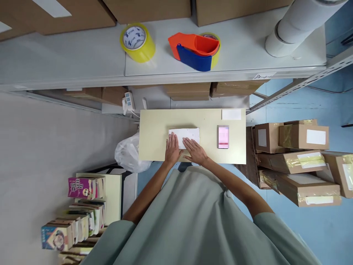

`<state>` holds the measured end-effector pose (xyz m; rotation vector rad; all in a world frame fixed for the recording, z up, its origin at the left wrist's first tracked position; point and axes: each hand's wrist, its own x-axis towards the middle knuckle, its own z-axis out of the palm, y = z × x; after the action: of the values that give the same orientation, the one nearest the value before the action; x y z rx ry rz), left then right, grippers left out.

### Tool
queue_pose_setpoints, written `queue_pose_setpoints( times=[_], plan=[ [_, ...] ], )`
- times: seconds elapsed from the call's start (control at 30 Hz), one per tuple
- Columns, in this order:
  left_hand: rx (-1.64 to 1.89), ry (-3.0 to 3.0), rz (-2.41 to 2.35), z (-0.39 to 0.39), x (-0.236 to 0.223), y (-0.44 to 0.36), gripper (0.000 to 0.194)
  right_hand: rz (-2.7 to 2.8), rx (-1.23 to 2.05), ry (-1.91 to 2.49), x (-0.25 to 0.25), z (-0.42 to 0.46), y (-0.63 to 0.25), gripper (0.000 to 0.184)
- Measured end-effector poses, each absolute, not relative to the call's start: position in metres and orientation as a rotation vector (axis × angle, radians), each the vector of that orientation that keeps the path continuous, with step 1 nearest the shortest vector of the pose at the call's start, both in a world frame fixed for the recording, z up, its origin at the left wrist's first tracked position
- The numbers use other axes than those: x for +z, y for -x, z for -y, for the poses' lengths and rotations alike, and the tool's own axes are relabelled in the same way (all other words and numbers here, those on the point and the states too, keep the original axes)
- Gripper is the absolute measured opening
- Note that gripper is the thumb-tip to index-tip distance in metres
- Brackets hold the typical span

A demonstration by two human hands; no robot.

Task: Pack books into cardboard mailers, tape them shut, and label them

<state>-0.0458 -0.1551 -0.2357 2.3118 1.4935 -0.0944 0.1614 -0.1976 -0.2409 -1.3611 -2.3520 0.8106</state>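
Observation:
A white rectangular packet (190,131) lies flat on the pale yellow tabletop (154,136); whether it is a box or a wrapped item I cannot tell. My left hand (172,149) rests on its left end, fingers straight and pointing away from me. Across its right half lies my right hand (195,150), palm down, with the fingers stretched toward the upper left. Both hands press on the top face without gripping it. To the right, a phone (223,137) with a pinkish, blurred screen lies on the table. A white paper slip (231,114) is at the far right corner.
On the shelf (91,55) above stand a yellow tape roll (138,42) and an orange-blue tape dispenser (194,51). White rolls (300,25) stand at its right. Taped cartons (306,176) are stacked to the right, books (79,217) lower left, and a plastic bag (129,152) beside the table.

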Motion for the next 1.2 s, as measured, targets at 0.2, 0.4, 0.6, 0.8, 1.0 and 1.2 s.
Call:
queue_pose_setpoints(
  times=[0.2,0.4,0.6,0.8,1.0,1.2],
  plan=[
    [-0.17,-2.288,-1.545,0.154,-0.234,0.041,0.099,2.215,0.838,1.491,-0.246,0.176,-0.182,0.093],
    [-0.186,-2.177,-1.701,0.159,-0.235,0.035,0.112,2.078,0.815,1.67,-0.246,0.198,-0.183,0.089],
    [-0.173,-2.034,-1.809,0.158,-0.236,0.033,0.119,1.827,0.922,1.863,-0.25,0.222,-0.174,0.072],
    [0.055,-1.749,-1.808,0.15,-0.237,0.048,0.134,1.748,1.171,1.819,-0.26,0.231,-0.194,0.066],
    [0.361,-1.234,-1.871,0.211,-0.245,0.045,0.109,1.571,1.182,1.847,-0.274,0.245,-0.215,0.093],
    [0.468,-1.149,-1.689,0.328,-0.253,0.038,0.034,1.331,1.235,1.796,-0.288,0.326,-0.228,0.072]
  ],
)
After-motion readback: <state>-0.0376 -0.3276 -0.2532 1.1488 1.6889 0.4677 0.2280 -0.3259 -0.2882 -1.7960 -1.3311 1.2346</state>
